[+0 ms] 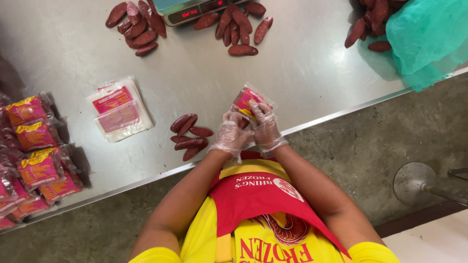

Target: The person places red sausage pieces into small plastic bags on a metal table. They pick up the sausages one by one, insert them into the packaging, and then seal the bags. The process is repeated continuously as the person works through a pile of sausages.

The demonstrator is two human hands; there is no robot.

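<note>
Both hands wear thin clear gloves and meet at the near edge of a steel table (302,63). My left hand (231,136) and my right hand (263,124) together hold a clear plastic pouch (247,100) with a pink and yellow label. A dark red sausage seems to sit at the pouch mouth between my fingers. Several loose dark red sausages (190,136) lie just left of my left hand.
A stack of empty labelled pouches (118,109) lies to the left. Filled packs (36,160) pile at the far left edge. More sausages (138,27) surround a digital scale (195,9) at the back. A teal net (429,36) covers sausages at right. Concrete floor below.
</note>
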